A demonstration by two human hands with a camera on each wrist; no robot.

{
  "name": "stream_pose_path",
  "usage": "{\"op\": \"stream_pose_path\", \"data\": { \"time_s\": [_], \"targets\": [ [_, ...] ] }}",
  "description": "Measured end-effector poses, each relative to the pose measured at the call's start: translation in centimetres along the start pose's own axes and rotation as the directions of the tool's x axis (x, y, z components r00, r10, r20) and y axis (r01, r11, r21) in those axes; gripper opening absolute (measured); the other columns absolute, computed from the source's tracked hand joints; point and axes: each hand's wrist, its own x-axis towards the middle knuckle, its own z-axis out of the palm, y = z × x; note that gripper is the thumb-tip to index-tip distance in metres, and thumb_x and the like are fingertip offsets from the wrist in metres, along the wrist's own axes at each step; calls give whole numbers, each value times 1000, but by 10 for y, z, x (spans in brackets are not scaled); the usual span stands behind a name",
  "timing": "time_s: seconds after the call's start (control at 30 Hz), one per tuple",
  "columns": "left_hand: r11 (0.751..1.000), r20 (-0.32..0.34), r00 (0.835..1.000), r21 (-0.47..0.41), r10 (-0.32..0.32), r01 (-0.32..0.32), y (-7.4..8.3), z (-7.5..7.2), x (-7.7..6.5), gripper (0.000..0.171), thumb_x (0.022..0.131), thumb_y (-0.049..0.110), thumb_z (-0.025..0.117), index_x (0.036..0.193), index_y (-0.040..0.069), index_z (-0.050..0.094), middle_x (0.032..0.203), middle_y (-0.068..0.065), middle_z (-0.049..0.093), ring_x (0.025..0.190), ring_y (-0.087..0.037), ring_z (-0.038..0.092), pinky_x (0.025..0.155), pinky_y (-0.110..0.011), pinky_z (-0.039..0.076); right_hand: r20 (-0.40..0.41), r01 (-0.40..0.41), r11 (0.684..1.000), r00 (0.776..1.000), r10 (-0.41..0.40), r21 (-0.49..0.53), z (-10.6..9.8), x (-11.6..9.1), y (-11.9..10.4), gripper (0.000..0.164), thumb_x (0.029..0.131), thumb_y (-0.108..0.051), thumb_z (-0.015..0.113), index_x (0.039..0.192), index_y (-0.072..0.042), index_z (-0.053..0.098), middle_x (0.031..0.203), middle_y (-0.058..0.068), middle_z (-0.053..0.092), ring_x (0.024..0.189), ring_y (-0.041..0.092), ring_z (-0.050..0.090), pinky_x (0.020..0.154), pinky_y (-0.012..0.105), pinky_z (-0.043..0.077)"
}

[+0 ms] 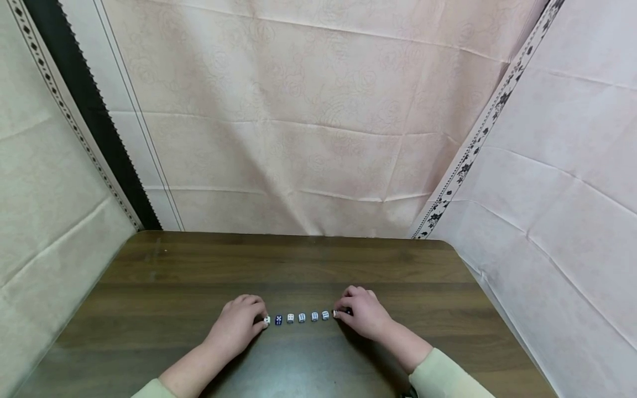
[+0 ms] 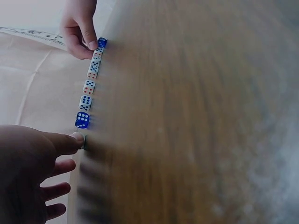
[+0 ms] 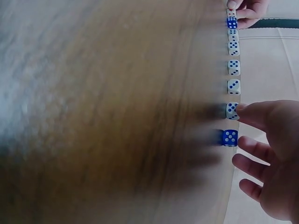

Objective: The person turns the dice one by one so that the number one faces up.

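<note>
A row of small dice runs left to right across the brown wooden table. At its left end my left hand (image 1: 238,326) pinches a white die (image 1: 267,320) between thumb and finger. Beside that die sits a blue die (image 1: 278,319), followed by several white dice (image 1: 301,318) with dark and some red pips. Toward the right end, my right hand (image 1: 365,314) pinches another white die (image 3: 231,111), its thumb on the near face. A second blue die (image 3: 229,138) stands just beyond, close to the other fingers of that hand and mostly hidden in the head view.
The wooden table (image 1: 298,260) has rounded far corners. Pale cloth (image 1: 308,138) hangs behind it, with further cloth on the left (image 1: 55,210) and right (image 1: 557,177). Light green sleeves (image 1: 443,373) cover the forearms near the front.
</note>
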Motion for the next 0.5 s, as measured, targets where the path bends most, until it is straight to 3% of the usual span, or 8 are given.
{"op": "stream_pose_path", "data": {
  "time_s": [0.5],
  "targets": [
    [1000,12,1000,-2,-12,12,0,0,-1,21,83,23,81,76,28,61,107,3,64,113,-30,57,96,-57,43,24,-29,999,999,29,13,-1,1,1,12,92,-30,71,101,-22,73,106,-5,60,100,18,56,92,46,43]
  ]
}}
